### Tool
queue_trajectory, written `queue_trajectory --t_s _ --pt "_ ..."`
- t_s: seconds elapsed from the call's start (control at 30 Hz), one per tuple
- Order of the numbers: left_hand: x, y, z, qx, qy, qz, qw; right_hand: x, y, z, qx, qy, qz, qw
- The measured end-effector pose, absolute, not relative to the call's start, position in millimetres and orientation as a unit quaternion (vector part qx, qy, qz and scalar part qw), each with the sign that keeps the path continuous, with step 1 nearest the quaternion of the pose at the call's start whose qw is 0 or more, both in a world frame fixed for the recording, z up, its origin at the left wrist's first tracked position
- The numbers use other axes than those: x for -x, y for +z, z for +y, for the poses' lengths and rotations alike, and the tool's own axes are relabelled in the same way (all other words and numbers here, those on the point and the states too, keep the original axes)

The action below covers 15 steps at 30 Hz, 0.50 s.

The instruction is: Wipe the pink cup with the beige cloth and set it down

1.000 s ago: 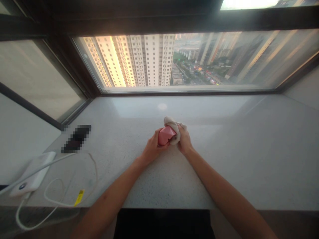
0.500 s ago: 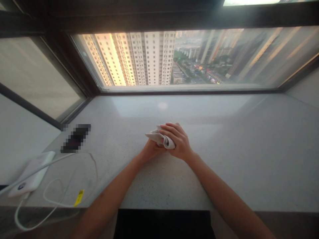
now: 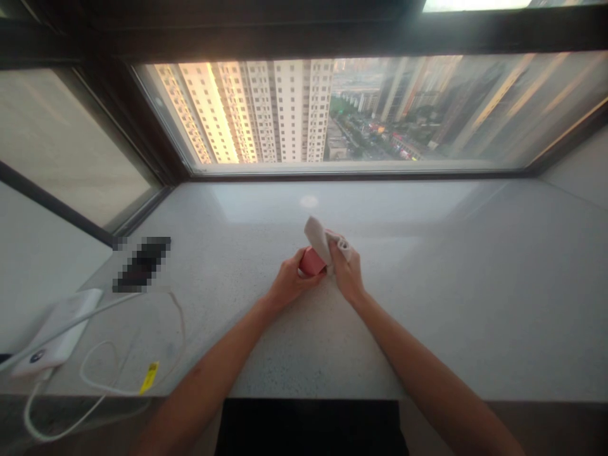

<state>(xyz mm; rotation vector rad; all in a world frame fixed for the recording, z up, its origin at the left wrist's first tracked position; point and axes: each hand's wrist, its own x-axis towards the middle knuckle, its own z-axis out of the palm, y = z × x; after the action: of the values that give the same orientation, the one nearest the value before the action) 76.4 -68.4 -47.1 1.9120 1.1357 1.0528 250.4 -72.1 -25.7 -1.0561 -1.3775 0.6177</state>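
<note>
A small pinkish-red box-like object [image 3: 312, 261] is gripped between the thumb and fingers of my left hand [image 3: 287, 282], just above the pale sill [image 3: 266, 221]. My right hand [image 3: 349, 272] is closed on a folded whitish cloth [image 3: 316, 237], one flap of which sticks up to the left. The cloth lies against the right side of the red object and hides part of it. What exactly the red object is, I cannot make out.
On the left lie a white power bank [image 3: 66, 329] and a white cable [image 3: 90, 383] with a yellow tag [image 3: 149, 378]. A dark pixelated object [image 3: 142, 263] is behind them. Along the back runs a dark window frame [image 3: 332, 177].
The cloth has shifted right and up with my right hand, off the top of my left hand. The red object in my left hand, hidden before, now shows.
</note>
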Motion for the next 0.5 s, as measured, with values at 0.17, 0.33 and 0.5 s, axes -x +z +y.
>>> queue_trajectory --t_s 0.17,0.33,0.5 --pt "-74.9 -53.2 -67.3 -0.716 0.416 0.438 0.350 -246.5 -16.3 -80.7 0.396 0.157 -0.728 0.537" --pt "-77.2 -44.6 -70.8 -0.741 0.407 0.450 0.287 -271.1 -46.3 -46.5 0.521 0.372 -0.447 0.625" --pt "-79.7 -39.3 -74.8 -0.732 0.414 0.451 0.298 -306.1 -41.5 -24.9 0.584 0.262 -0.246 0.728"
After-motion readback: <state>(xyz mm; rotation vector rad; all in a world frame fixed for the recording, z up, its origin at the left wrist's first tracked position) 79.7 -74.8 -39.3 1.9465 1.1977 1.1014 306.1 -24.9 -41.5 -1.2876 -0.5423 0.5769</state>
